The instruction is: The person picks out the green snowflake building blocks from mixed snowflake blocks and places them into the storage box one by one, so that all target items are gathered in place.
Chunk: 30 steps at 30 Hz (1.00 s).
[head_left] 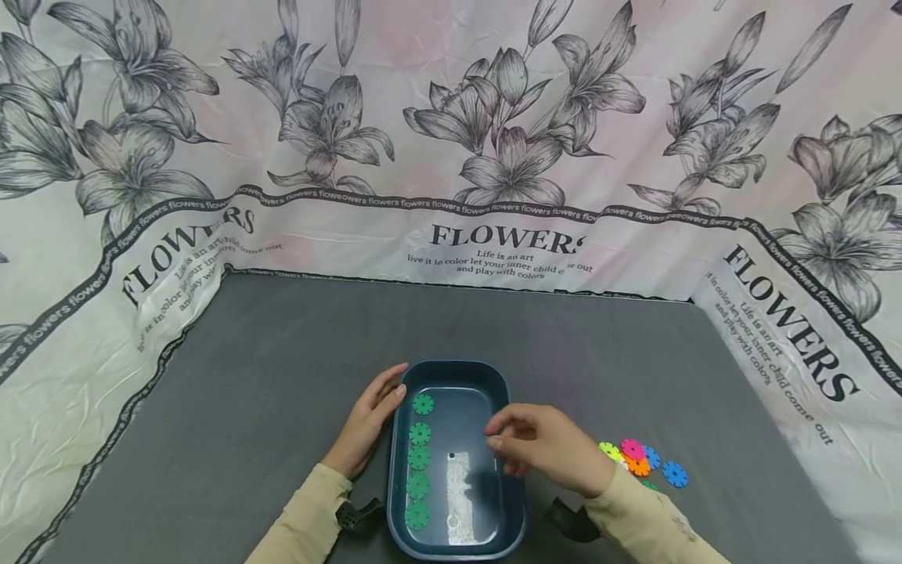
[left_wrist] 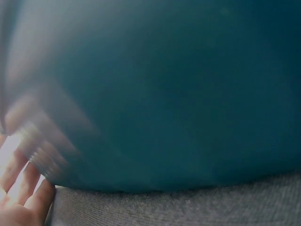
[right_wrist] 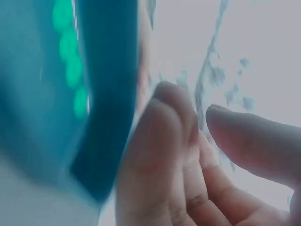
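Observation:
A deep blue rectangular tray (head_left: pixel 456 374) stands on the grey surface. Along its left side lies a column of several green notched plastic discs (head_left: pixel 419 458); they show blurred in the right wrist view (right_wrist: pixel 72 70). My left hand (head_left: pixel 368 423) rests against the tray's left wall near the far corner, and in the left wrist view its fingers (left_wrist: pixel 40 195) touch the outer wall (left_wrist: pixel 164 117). Over the tray's right rim hovers my right hand (head_left: pixel 543 445), its fingers loosely bent. A gap shows between thumb and fingertips in the right wrist view, with nothing held.
Right of the tray, partly behind my right wrist, lies a loose group of discs: yellow (head_left: pixel 609 451), pink (head_left: pixel 633 449), orange (head_left: pixel 638 466) and blue (head_left: pixel 675 474), with a bit of green. A flower-printed cloth (head_left: pixel 338 227) borders the grey tabletop (head_left: pixel 296 337) at the back and sides.

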Available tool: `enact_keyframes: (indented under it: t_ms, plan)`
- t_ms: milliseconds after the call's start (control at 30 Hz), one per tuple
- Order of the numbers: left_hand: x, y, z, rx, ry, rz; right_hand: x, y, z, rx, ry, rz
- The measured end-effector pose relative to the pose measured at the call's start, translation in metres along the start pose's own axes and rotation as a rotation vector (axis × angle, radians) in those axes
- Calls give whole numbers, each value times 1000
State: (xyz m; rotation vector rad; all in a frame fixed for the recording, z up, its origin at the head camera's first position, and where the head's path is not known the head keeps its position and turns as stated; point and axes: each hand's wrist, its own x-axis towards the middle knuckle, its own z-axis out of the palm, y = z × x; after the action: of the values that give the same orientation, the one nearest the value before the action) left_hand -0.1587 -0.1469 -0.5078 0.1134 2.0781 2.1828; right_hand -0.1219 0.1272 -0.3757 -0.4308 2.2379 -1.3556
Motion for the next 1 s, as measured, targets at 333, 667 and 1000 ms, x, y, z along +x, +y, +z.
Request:
enact_keyframes:
  t_ms: [333, 667, 1000]
  plan:
    - [-1, -5, 0, 26, -30, 7, -81, 74, -61, -131, 273, 279]
    - [-1, -5, 2, 40, -18, -24, -112, 134, -62, -454, 381, 284]
    - [0, -1, 5, 41, -29, -42, -110, 153, -65, -615, 521, 231]
